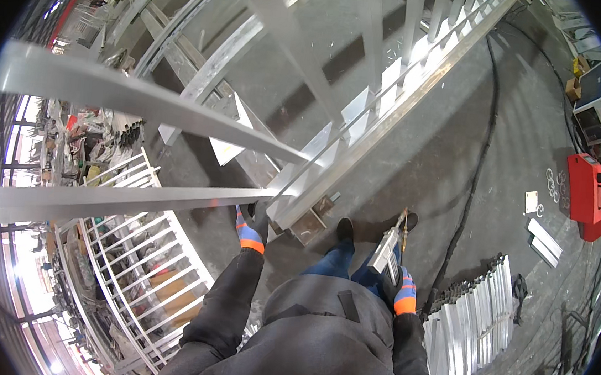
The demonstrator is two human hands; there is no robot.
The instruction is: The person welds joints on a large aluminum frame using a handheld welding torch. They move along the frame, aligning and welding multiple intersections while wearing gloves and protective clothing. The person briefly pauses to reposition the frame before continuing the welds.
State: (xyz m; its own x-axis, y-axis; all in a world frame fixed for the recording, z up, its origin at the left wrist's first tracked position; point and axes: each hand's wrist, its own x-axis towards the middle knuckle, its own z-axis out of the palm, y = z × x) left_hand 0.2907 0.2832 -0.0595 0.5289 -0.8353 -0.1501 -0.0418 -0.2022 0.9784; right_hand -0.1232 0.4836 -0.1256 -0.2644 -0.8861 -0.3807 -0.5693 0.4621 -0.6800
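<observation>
A large silver metal railing (pixel 391 131) with upright bars slants across the view, its near corner raised on a small metal block (pixel 308 227). At that corner my left hand (pixel 251 229), in a blue glove with an orange cuff, grips the railing from below; its fingertips are partly hidden by a bar. Down by my right leg, my right hand (pixel 404 291), gloved the same way, is closed around what looks like a welding torch (pixel 385 252). The torch has a boxy silver body and a thin brass-coloured tip pointing away from me.
A white slatted rack (pixel 145 252) stands at left, beside cluttered shelves. Silver metal pieces (pixel 471 320) lie in a row at right. A black cable (pixel 490 125) snakes over the floor. Farther right are a red machine (pixel 586 194) and two loose white strips (pixel 544 242).
</observation>
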